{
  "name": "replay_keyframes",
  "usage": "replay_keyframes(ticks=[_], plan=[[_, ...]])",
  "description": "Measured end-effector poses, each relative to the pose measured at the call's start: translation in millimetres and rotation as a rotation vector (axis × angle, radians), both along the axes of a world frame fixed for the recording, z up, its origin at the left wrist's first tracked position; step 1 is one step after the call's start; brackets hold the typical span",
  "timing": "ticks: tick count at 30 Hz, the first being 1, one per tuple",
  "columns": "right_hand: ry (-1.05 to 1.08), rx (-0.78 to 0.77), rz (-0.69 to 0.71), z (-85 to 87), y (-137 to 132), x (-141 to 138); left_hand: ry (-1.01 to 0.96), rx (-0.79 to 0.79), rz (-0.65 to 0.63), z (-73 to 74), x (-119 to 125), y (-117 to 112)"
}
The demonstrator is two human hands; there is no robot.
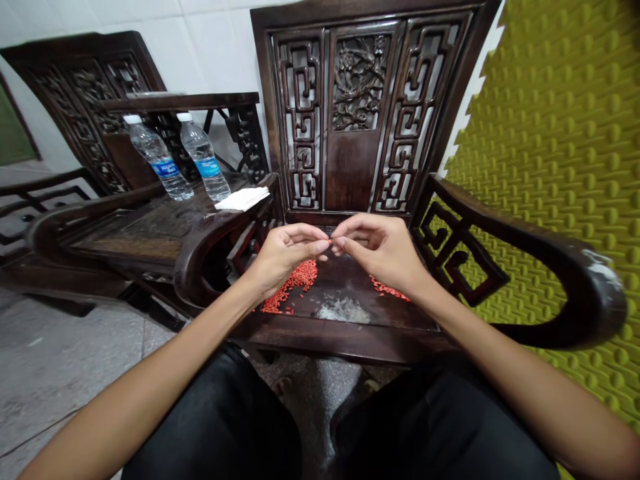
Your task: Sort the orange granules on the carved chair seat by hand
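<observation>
While a tiny red piece (329, 241) is pinched between the fingertips of the left hand (287, 255) and the right hand (383, 252), both closed on it thumb-to-finger, the whole thing is held over a dark wooden seat (350, 279). From there, a chunky red pile (300, 275) is spread at about seven-thirty, another red batch (390, 289) at four, and some pale, see-through bits (345, 310) at six. Up at ten o'clock, two water bottles (204, 159) are parked on a side counter (145, 223).
</observation>
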State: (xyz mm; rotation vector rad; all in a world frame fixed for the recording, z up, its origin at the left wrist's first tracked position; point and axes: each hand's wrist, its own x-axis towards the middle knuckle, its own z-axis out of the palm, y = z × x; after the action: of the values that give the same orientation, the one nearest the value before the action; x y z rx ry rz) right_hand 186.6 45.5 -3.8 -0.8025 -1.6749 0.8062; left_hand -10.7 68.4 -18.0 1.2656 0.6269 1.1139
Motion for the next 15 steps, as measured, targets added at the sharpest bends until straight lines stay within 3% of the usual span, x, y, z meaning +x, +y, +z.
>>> replay_keyframes(ticks=[15], plan=[[0.026,-0.013,-0.015,-4.3,2.1,-2.3,-0.017,-0.048,0.000,0.1,-0.1,0.3]])
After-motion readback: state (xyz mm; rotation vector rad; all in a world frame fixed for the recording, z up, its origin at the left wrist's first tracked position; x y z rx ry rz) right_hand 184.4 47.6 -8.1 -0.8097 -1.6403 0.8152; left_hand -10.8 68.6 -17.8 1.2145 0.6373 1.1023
